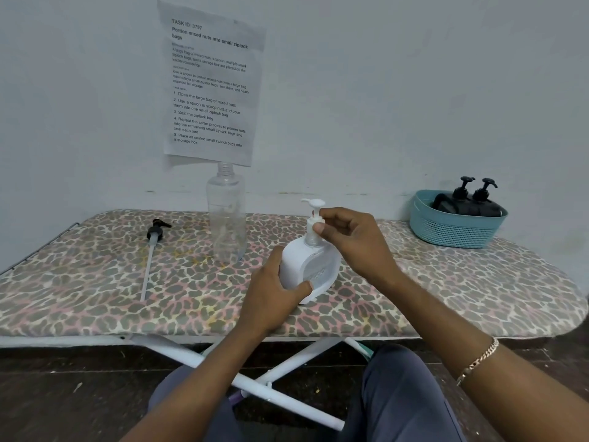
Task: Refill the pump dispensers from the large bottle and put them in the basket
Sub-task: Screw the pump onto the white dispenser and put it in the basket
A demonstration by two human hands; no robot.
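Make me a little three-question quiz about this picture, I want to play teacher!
1. True or false: the clear large bottle has its cap on.
2. How many black dispensers sit in the blue basket?
3. What lies left of the large bottle? A) a spoon B) a loose black pump C) a towel

Key: 1 false, its neck is open. 2 two. 3 B. The left hand steadies the white dispenser while the right hand grips its pump collar.
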